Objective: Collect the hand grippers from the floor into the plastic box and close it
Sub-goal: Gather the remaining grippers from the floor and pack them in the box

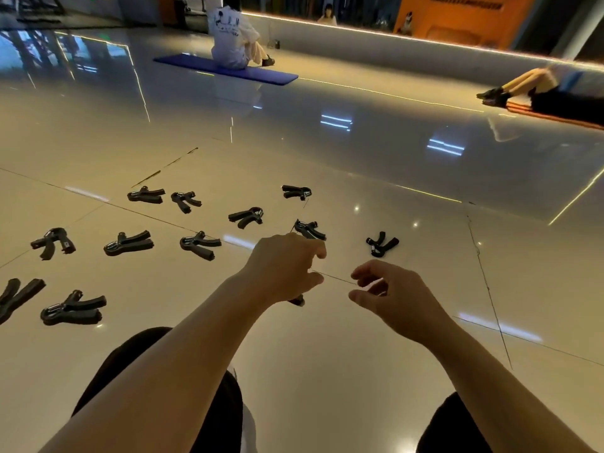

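Observation:
Several black hand grippers lie scattered on the glossy floor, among them one (246,217) in the middle, one (381,245) at the right and one (73,308) at the near left. My left hand (284,269) is curled round a hand gripper (296,301); only its black end shows under the palm. A thin strand (333,278) stretches from that hand to my right hand (389,295), whose thumb and fingers pinch it. Another gripper (310,229) lies just beyond my left knuckles. No plastic box is in view.
My knees (147,371) are at the bottom edge. A person sits on a blue mat (228,71) far ahead. Another person's legs (529,89) lie on an orange mat at the far right. Open polished floor (359,158) lies between them and the grippers.

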{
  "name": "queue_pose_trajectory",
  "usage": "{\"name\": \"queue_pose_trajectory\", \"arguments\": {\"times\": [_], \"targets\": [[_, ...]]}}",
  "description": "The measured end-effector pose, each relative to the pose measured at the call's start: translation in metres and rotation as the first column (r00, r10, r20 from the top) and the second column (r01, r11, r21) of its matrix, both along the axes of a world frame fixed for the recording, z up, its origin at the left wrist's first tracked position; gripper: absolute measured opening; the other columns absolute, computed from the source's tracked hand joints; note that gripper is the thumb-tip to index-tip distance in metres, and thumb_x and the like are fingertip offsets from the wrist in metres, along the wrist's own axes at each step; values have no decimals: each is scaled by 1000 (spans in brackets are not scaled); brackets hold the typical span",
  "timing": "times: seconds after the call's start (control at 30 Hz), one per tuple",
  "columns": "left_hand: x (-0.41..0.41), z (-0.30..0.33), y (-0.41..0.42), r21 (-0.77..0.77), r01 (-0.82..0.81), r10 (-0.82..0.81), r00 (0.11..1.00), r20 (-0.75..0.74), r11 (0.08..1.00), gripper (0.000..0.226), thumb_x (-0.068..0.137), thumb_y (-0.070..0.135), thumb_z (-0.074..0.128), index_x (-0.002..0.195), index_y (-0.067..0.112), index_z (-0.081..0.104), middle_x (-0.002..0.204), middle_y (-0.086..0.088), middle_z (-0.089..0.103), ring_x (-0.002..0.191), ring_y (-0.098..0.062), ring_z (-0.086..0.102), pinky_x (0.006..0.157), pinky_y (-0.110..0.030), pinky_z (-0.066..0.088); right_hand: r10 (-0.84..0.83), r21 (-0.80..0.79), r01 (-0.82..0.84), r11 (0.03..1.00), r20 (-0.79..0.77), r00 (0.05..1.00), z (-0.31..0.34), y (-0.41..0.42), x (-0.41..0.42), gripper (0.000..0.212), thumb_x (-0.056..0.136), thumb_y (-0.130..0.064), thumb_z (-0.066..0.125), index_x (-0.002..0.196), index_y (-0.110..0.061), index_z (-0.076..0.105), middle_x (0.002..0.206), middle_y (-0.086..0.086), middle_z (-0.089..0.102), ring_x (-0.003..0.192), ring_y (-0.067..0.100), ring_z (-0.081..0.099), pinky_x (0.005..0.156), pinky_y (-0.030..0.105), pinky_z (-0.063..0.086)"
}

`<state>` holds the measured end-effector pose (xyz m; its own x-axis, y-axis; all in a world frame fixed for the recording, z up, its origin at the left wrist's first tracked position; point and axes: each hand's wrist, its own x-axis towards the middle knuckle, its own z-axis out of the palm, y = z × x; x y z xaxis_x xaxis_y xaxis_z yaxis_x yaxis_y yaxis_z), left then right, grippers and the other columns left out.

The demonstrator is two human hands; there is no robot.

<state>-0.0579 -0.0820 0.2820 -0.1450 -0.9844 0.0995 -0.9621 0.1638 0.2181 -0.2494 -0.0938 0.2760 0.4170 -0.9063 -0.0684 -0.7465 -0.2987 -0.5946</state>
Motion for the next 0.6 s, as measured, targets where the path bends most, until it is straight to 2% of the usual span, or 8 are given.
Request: {"name": "queue_pose_trajectory", "arguments": {"times": [0.1,0.23,0.3,0.37,0.5,0.6], "targets": [[6,-1,-24,27,67,-67,998,20,997,41,86,41,59,125,29,51,108,9,63,97,-12,58,82,-28,45,73,-3,-76,997,-235,969,22,-25,-4,35,86,-35,65,119,-26,56,108,-8,56,92,7,57,82,24,48],[0,-4,-62,82,158,-163,985,63,984,43,86,41,59,126,28,50,106,8,62,95,-11,57,74,-25,41,17,-110,-63,992,-380,925,19,-49,-28,38,86,-41,63,121,-30,53,113,-11,54,96,5,50,84,24,43],[-11,-9,-85,85,205,-210,976,62,975,44,86,42,59,126,28,50,106,9,62,95,-10,56,76,-25,42,-63,-106,25,994,-370,927,-6,-57,-48,37,87,-40,62,121,-30,53,116,-11,54,96,4,49,85,23,42],[-24,-19,-108,90,246,-252,966,52,965,44,86,44,58,126,30,49,109,10,61,97,-9,55,77,-25,42,-144,-37,140,989,-315,938,-36,-69,-66,36,87,-38,62,121,-29,53,118,-9,55,98,6,51,83,21,40],[-40,-50,-157,165,286,-305,947,103,944,45,86,45,57,128,32,45,118,10,56,106,-11,52,82,-27,43,-170,21,197,980,-419,892,-83,-134,-91,42,90,-37,57,129,-25,46,127,-3,49,113,15,49,90,27,40],[-37,-74,-193,235,264,-301,943,140,936,50,86,47,56,131,34,41,125,11,51,110,-11,50,81,-27,41,-189,44,237,970,-471,862,-111,-183,-103,47,90,-37,56,132,-22,44,130,1,48,117,20,48,96,33,40]]}}
